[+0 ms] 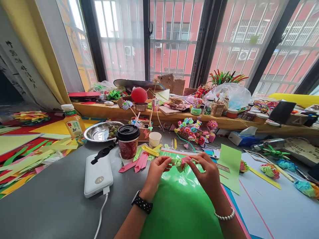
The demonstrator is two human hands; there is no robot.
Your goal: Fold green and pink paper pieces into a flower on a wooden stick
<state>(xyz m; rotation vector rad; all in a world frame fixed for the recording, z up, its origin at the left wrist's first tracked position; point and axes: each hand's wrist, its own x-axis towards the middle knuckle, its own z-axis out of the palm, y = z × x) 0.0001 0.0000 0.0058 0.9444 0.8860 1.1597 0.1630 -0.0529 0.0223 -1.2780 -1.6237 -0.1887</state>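
The left hand [157,168] and right hand [207,170] pinch the folded paper [178,162] from opposite sides, over the green mat [184,212]. Step in hand appears to be shaping folds; the next move likely calls for steady, light fingertip pressure.

L hand [159,167] pinches the green side of a folded paper piece [178,163]; R hand [207,169] has its pink end, both above a shiny green sheet [184,209] on the grey table [62,186]. Dotted watch strap [142,202] on L wrist, silver bead bracelet [225,215] on R. To the L: white power bank [97,172] w/ cable [101,214] plugged in, black-lidded cup [128,147], pink strips [142,162]. Behind: steel dish [93,132] w/ round fruit [112,132], small paper cup [155,140]. To the R: lt-green sheet [230,166], multicolour paper pcs [270,171]. Barred windows [174,39] at back.
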